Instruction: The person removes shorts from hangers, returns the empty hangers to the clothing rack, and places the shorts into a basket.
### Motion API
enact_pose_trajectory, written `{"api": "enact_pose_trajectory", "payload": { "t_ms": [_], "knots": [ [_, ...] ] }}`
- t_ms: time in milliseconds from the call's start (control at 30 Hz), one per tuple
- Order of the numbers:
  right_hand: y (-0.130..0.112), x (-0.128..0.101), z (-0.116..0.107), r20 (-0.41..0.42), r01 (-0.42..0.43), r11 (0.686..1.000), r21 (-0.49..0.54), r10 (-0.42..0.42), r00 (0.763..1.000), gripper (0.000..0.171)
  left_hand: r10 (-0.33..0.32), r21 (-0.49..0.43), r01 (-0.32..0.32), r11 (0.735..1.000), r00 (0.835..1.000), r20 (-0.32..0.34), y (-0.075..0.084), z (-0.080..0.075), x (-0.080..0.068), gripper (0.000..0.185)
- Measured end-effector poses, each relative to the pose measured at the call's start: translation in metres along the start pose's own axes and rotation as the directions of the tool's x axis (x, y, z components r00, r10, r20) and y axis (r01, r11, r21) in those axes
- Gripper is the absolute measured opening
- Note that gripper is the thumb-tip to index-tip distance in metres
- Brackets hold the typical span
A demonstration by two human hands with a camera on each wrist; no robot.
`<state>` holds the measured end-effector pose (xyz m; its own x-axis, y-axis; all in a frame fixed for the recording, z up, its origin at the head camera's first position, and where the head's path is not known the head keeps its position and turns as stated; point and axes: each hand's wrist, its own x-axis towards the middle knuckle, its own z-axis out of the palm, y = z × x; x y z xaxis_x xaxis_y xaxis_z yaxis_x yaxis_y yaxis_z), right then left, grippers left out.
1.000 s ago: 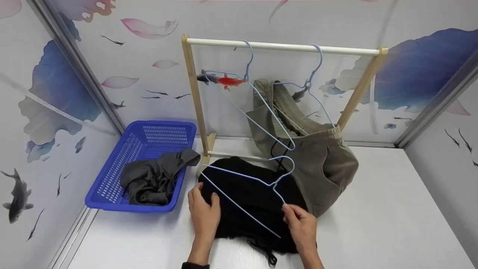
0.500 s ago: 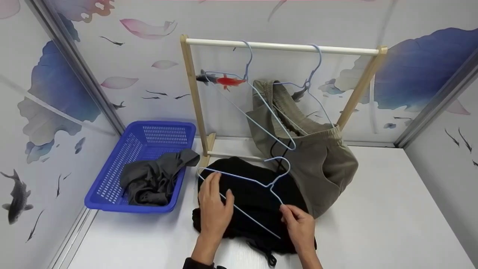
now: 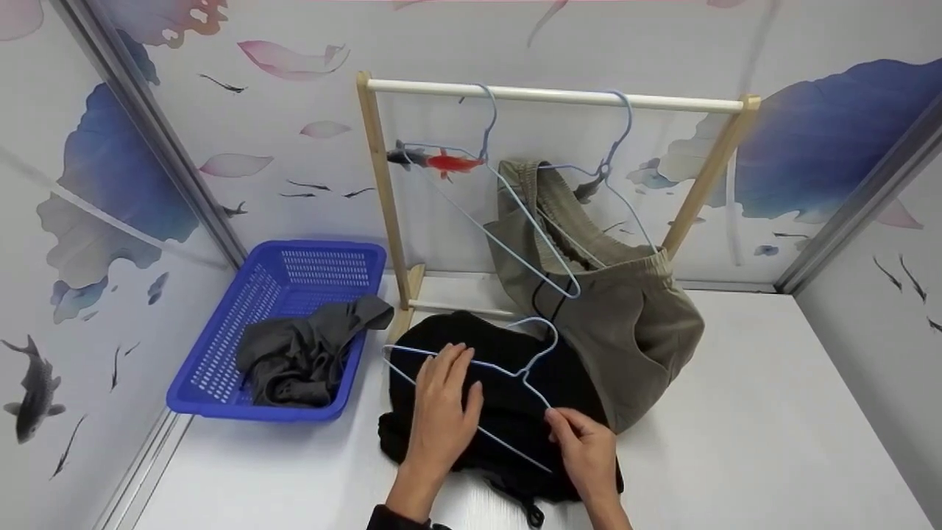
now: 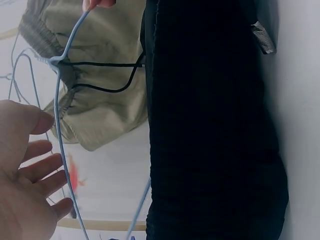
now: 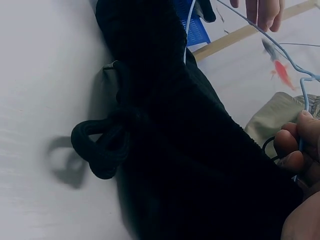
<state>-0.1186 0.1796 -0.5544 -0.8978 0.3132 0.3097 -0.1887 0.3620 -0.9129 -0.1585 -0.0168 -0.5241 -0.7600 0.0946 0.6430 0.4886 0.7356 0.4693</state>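
A light-blue wire hanger (image 3: 494, 366) slants over a black garment (image 3: 500, 412) with a drawstring (image 5: 102, 145), which lies on the white table. The hanger's right end is hidden; its lower bar runs in behind the garment's waist edge. My right hand (image 3: 586, 449) pinches the hanger's right shoulder between thumb and fingers, close to that edge. Over the hanger's left shoulder lies my left hand (image 3: 445, 405), fingers extended. In the left wrist view the fingers (image 4: 47, 170) are spread beside the wire, not curled round it.
Behind stands a wooden rack with a white rail (image 3: 559, 96). From it hang a bare blue hanger (image 3: 526, 213) and khaki drawstring shorts (image 3: 603, 316) on another hanger. A blue basket (image 3: 202, 353) at left holds a dark grey garment (image 3: 302, 353).
My left hand has moved right from the garment's left edge onto the hanger's left shoulder. The hanger has shifted slightly left and down, with my right hand still pinching it.
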Motion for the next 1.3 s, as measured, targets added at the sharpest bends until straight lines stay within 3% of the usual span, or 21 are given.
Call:
{"api": "enact_pose_trajectory", "payload": {
  "t_ms": [167,333,667,800,933,1300],
  "knots": [
    [0.01,-0.002,0.001,0.001,0.04,0.998,-0.044,-0.04,0.999,0.017,0.014,-0.019,-0.014,1.0,0.999,0.034,0.004,0.002,0.0,0.032],
    [0.015,-0.002,0.002,-0.005,0.045,0.998,-0.053,-0.046,0.999,0.016,0.031,-0.036,-0.031,0.999,0.999,0.017,0.004,0.005,0.001,0.024],
    [0.002,-0.004,-0.002,0.03,0.028,0.999,-0.033,-0.027,0.999,0.014,0.082,-0.011,-0.082,0.997,0.997,-0.009,-0.003,0.01,0.001,0.019],
    [-0.002,-0.004,-0.003,0.038,0.072,0.997,-0.012,-0.072,0.997,0.014,0.065,-0.016,-0.065,0.998,0.998,-0.007,-0.004,0.011,0.002,0.013],
    [0.009,-0.003,-0.004,0.062,0.086,0.996,-0.015,-0.085,0.994,0.013,0.026,-0.036,-0.026,0.999,1.0,-0.002,-0.004,0.012,0.002,0.006],
    [0.027,-0.003,-0.024,0.183,0.024,1.0,-0.014,-0.021,0.983,0.011,-0.012,-0.066,0.012,0.998,1.0,0.001,-0.005,0.012,0.001,0.003]
  ]
}}
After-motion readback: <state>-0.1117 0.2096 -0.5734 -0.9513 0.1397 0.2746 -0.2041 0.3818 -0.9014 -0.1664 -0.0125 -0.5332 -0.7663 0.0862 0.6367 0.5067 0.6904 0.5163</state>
